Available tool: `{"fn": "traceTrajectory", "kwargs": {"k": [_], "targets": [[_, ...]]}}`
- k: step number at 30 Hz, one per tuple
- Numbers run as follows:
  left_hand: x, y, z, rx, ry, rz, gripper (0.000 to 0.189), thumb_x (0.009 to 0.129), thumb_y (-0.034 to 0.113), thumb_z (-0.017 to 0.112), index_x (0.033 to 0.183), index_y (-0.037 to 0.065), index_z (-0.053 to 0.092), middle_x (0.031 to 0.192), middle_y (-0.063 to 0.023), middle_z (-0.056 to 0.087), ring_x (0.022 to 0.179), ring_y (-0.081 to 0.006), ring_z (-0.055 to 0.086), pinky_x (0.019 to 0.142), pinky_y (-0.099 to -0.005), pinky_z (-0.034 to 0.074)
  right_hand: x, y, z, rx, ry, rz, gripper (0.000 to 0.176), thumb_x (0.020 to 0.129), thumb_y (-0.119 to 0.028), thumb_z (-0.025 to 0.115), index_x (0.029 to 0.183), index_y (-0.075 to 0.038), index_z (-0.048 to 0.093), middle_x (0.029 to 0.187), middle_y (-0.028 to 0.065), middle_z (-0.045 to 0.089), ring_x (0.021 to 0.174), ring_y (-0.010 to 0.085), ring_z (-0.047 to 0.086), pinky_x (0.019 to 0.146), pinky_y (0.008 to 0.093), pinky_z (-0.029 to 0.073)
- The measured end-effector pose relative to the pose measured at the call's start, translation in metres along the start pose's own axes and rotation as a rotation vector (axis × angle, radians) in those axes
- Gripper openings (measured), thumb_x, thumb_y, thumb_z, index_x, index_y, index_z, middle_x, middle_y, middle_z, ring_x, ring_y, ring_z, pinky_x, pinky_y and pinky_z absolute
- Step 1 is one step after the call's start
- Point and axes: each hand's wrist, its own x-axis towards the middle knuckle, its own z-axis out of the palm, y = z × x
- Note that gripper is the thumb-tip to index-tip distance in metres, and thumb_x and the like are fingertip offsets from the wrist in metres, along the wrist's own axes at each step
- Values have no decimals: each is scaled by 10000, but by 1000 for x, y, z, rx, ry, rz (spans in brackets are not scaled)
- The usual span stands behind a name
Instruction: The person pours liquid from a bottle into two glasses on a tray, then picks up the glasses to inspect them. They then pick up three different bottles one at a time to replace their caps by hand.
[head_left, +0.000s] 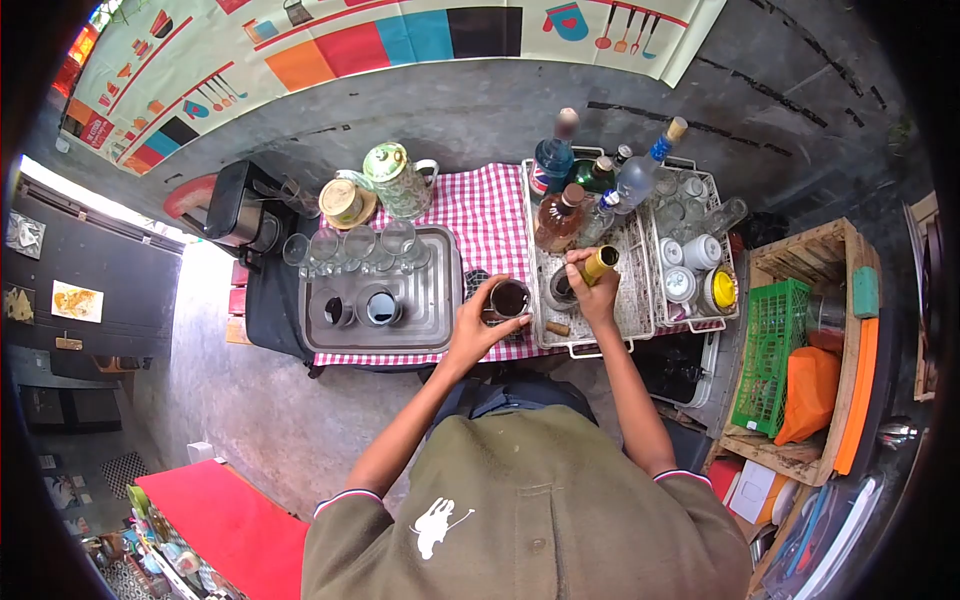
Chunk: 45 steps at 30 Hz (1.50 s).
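My left hand (478, 325) is wrapped round a drinking glass (510, 299) with dark liquid in it, near the front edge of the table. Closed round the neck of a bottle with gold foil (601, 262), my right hand (597, 296) is just right of that glass. The bottle's lower part is mostly hidden by the hand. A cork (557, 328) lies on the white wire rack (630, 318) below the bottle. On the grey tray (452, 290) to the left stand two glasses (381, 308) holding dark liquid, with several upturned-looking stemmed glasses (360, 245) behind them.
Several bottles (558, 218) crowd the rack's back. A second rack (708, 322) holds jars and glasses. A floral pitcher (402, 185) and lidded pot (343, 203) stand behind the tray, a black coffee maker (240, 210) farther left. A wooden crate (790, 450) is at right.
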Motion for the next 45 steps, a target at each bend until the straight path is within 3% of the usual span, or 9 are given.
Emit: {"fn": "traceTrajectory", "kwargs": {"k": [5,11,17,21,25,32,35,36,45], "targets": [[-3,6,-3,-54,-8,-46,710,782,123,857,1379,-12,497,1258,-127,641,1155,-175,620,999,-334,508,-3,-9,-2,-102,-6,-47,272,856,-149,758,1061,-23,631,978,88,698,923,183,688,847,337,518],[-6,3,-7,-84,1,-101,698,787,103,847,1382,6,495,1239,-120,640,1135,-170,630,978,-323,521,-12,-24,-7,-161,-43,101,476,853,-186,766,1242,-21,547,1124,115,661,990,233,667,919,351,495],[-8,-1,-9,-81,-7,-84,688,791,86,838,1383,15,496,1240,-112,638,1129,-168,633,973,-321,525,-29,-31,-14,-311,170,-110,615,805,-187,787,1310,-16,479,1333,179,515,1244,315,513,1077,423,387],[-13,-10,-8,-39,-10,-48,680,795,74,830,1384,15,494,1237,-110,640,1131,-167,631,973,-320,526,-58,-41,-29,-460,165,-151,497,811,-171,755,1214,-17,508,1201,175,534,1165,335,535,1032,446,413],[-16,0,-10,-15,-33,-67,680,794,67,829,1382,9,492,1238,-114,643,1140,-170,629,983,-326,524,-85,-47,-25,-406,-105,-89,434,815,-166,745,1156,-16,523,1152,181,555,1099,337,566,976,451,449],[-30,11,-22,-92,-10,-78,710,776,73,845,1384,-13,487,1263,-135,636,1163,-180,619,999,-336,516,-87,-66,34,-319,-430,19,769,732,-174,827,1378,-11,442,1340,199,521,1277,377,509,1077,459,416],[-38,14,-35,-98,0,-140,719,771,82,849,1383,-20,487,1270,-138,633,1167,-180,617,1003,-338,515,-85,-65,58,-241,-492,29,843,689,-174,852,1398,-18,423,1375,191,502,1309,370,487,1098,465,405],[-41,14,-39,-57,43,-65,700,769,127,855,1366,-10,514,1201,-129,666,1100,-175,655,940,-335,549,-85,-66,66,-229,-489,7,857,669,-160,864,1397,-23,431,1367,183,514,1298,368,497,1093,464,411],[-61,34,-99,-56,130,-91,689,778,149,840,1366,-4,517,1207,-140,665,1105,-181,655,903,-335,564,-78,-101,143,-175,-498,-41,788,705,-144,863,1366,-6,458,1313,186,569,1219,363,572,1025,446,473]]}}
